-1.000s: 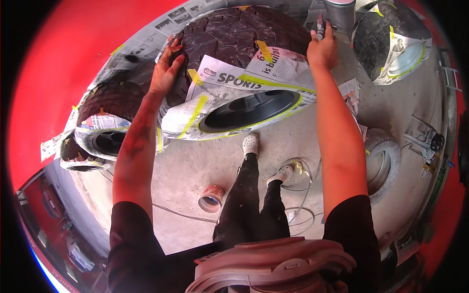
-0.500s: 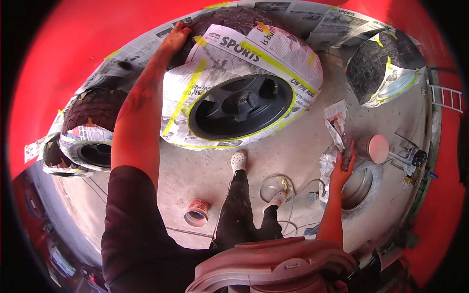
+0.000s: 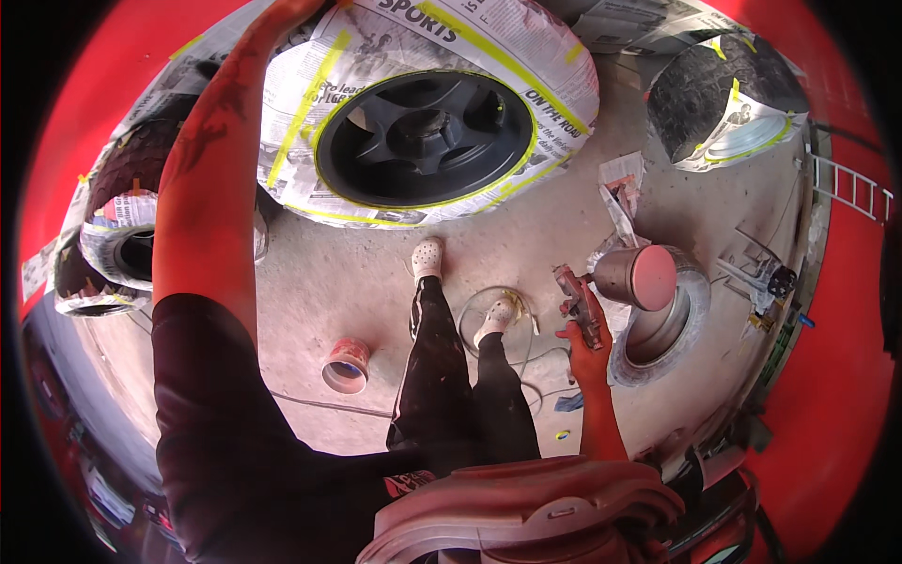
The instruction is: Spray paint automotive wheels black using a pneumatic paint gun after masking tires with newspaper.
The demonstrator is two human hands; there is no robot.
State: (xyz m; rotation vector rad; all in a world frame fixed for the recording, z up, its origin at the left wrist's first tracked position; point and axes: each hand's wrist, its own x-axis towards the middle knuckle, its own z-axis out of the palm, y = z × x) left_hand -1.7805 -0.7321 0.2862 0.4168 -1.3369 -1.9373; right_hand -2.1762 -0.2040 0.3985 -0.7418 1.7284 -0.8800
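My right hand [image 3: 591, 354] is closed around a spray gun [image 3: 580, 305], with a round metal cup [image 3: 621, 276] attached on its right. A wheel [image 3: 425, 139] with a dark five-spoke rim stands in front of me, its tyre masked with newspaper [image 3: 554, 70] and yellow tape. At the upper edge, my left arm [image 3: 211, 179] reaches to the tyre's upper left, where my left hand [image 3: 303, 7] is partly cut off; its fingers cannot be made out.
A second masked tyre [image 3: 723, 99] stands at the upper right and more masked tyres [image 3: 122, 240] on the left. A bare tyre [image 3: 660, 329] lies right of the gun. A red can [image 3: 347, 367], a hose [image 3: 319, 402] and a white ladder [image 3: 850, 188] are around.
My view has shifted, so the wheel sits higher and further left. My right hand has turned the spray gun, bringing its cup and body into plainer view.
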